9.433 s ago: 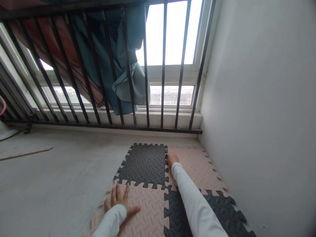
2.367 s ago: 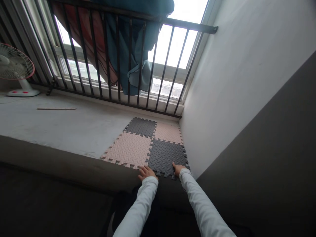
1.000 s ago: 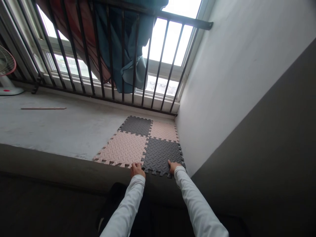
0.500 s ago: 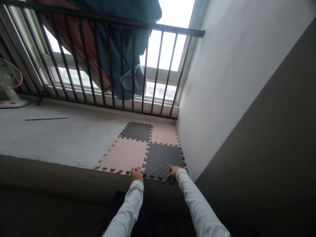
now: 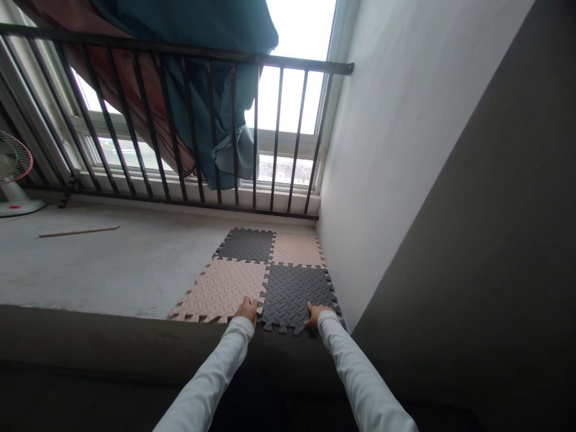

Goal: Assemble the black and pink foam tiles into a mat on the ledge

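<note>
Interlocking foam mat tiles, two pink and two dark grey, lie joined in a checkerboard on a pale ledge (image 5: 112,270). My left hand (image 5: 247,309) rests on the front right corner of the near pink tile (image 5: 225,285), its fingers slightly bent and apart. On the near dark tile (image 5: 294,291), close to its front right edge, lies my right hand (image 5: 318,314) with thumb and forefinger apart. Neither hand visibly holds a tile. Behind are a dark tile (image 5: 249,245) and a pink tile (image 5: 297,249). The near dark tile's toothed front edge reaches the ledge's lip.
A white wall (image 5: 382,150) rises beside the tiles on the right. Black railing (image 5: 202,201) runs along the back, before a window with a blue and pink curtain (image 5: 198,90). A thin stick (image 5: 78,231) and a fan (image 5: 15,171) stand left on the ledge.
My left hand has moved forward and slightly left, from the front edge onto the pink tile. My right hand stays at the dark tile. The view has tilted slightly.
</note>
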Demonstrator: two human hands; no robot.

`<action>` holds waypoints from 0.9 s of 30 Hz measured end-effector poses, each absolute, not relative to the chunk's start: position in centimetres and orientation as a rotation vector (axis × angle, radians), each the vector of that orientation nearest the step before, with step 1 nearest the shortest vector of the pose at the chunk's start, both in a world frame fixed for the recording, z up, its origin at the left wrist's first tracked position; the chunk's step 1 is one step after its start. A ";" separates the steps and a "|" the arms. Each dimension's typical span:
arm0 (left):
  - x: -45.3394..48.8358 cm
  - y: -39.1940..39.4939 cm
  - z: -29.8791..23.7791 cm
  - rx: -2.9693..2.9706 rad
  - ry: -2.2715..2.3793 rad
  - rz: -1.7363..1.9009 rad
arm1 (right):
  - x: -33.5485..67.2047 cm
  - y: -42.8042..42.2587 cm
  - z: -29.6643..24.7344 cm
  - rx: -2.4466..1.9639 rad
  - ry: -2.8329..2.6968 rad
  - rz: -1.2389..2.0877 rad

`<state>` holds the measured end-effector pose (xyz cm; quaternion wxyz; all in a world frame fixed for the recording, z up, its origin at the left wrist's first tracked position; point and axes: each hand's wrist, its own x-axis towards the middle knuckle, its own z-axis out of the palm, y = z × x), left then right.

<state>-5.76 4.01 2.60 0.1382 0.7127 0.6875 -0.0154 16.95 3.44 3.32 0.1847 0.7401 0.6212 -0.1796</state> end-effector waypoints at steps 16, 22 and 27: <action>-5.8 4.8 5.4 1.931 2.078 -0.098 | 16.4 2.9 4.5 2.086 1.686 -0.596; -7.3 7.0 10.8 2.019 2.188 0.088 | 16.4 3.0 4.4 2.102 1.635 -0.637; -9.3 8.8 16.5 2.065 2.292 0.275 | 16.4 3.2 4.2 2.123 1.624 -0.647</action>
